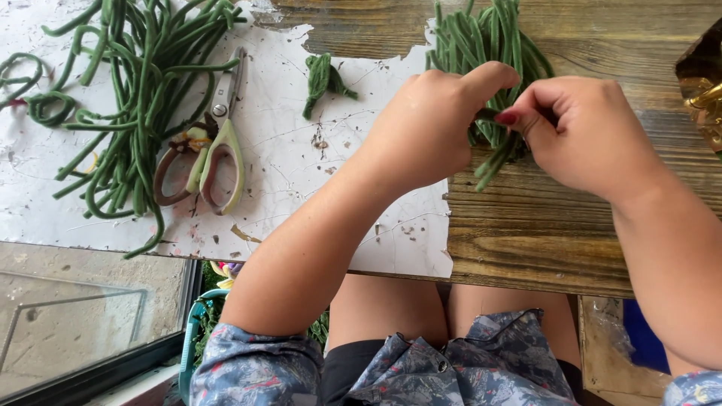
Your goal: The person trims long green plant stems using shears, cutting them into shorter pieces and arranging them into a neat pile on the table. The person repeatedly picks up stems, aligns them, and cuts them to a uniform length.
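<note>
Seen from above: a bundle of long green beans (489, 45) lying on the bare wooden table (541, 233), just right of the worn white board (301, 188). Held at its near end by both hands. Left hand (429, 128) curled over the left side of the bundle, fingers bent and clenched around the bean ends, thumb stretched rightward across the top. Right hand (587, 131) closed in from the right of the bundle, thumb with a red-painted nail pinching a single bean against the fingers. Cut ends of the beans poking out below and between the two hands.

Left of the bundle, on the white board: a small knotted bunch of beans (325, 81), lying loose, touched by neither hand. Farther left of the bundle, a pair of scissors (207, 146) with brown and pale green handles, blades closed and pointing away from the person, resting against a loose heap of long beans (128, 90) sprawled over the board's far left part. At the table's right edge, well right of the bundle, a shiny golden object (703, 90), only partly in view and not identifiable.
</note>
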